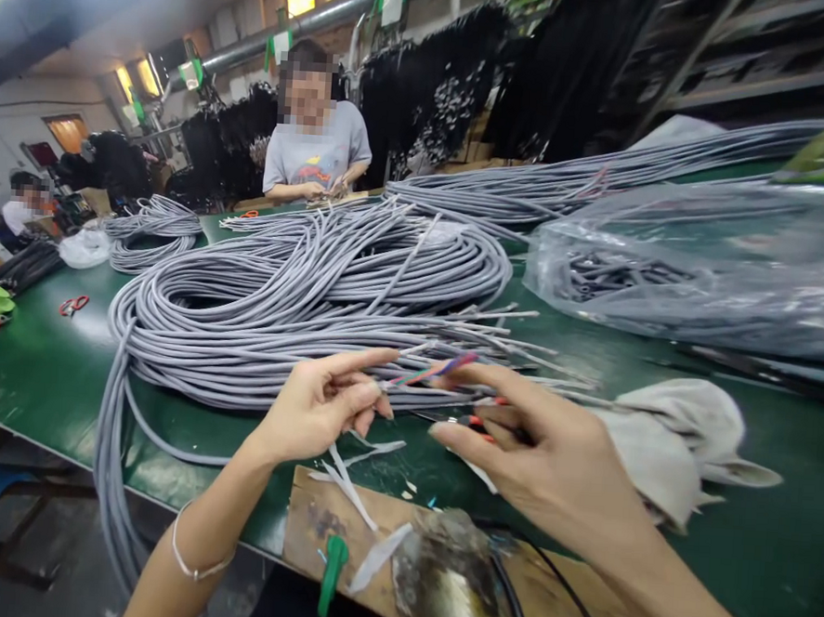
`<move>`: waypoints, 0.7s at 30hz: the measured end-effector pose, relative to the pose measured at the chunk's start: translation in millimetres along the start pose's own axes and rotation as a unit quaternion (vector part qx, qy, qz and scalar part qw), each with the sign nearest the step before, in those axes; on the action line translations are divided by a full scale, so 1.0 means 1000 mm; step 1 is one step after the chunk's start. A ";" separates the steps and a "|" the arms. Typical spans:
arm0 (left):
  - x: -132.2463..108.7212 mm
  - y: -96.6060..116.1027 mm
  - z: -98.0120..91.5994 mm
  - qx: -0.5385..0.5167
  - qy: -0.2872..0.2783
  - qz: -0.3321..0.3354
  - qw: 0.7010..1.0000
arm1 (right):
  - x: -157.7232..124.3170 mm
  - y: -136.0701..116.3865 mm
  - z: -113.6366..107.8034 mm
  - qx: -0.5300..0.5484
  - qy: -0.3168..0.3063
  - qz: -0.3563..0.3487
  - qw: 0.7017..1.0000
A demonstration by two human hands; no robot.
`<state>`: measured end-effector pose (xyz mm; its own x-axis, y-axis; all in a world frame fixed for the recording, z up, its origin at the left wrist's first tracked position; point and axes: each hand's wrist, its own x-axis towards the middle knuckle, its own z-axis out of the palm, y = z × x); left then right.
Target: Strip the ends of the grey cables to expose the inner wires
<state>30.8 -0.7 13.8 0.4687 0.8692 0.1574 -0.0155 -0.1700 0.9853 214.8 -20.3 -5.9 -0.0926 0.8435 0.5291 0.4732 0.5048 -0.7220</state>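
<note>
Pinching thin coloured wires point(430, 371), smooth grey cable point(301, 292)

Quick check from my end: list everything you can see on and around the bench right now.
cable coil: one large bundle, grey, centre of green table
smaller coil: one, grey, far left
long cables: one bundle, grey, far right
plastic bag: one, clear, right
cloth: one, beige, right
scissors: red handles, left edge
wooden board: one, brown, near edge
co-worker: grey shirt, opposite
left hand: pinches coloured wires
right hand: fingers on the same wires, red-handled tool in palm
</note>
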 end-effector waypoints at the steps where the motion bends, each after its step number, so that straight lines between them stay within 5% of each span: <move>1: -0.001 0.001 0.002 0.017 -0.010 -0.004 1.000 | -0.001 0.000 0.002 -0.005 0.003 -0.012 1.000; 5: -0.005 0.003 0.009 0.197 0.018 0.047 0.979 | -0.004 0.001 0.011 -0.034 -0.002 -0.070 0.997; 8: -0.005 -0.002 0.015 0.346 0.067 0.142 0.925 | -0.007 -0.001 0.011 -0.047 -0.022 -0.077 0.996; 12: -0.004 -0.013 0.021 0.410 0.097 0.239 0.875 | -0.009 -0.004 0.007 -0.049 -0.067 -0.094 0.992; 21: 0.011 -0.024 -0.001 0.493 0.159 0.145 0.843 | -0.024 0.005 0.018 -0.166 -0.229 -0.014 0.959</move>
<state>35.6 13.3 -7.9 0.3095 0.7782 0.5465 0.7258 -0.5646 0.3929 203.6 -35.1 -30.3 -0.4490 0.8606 0.2406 0.7100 0.5070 -0.4887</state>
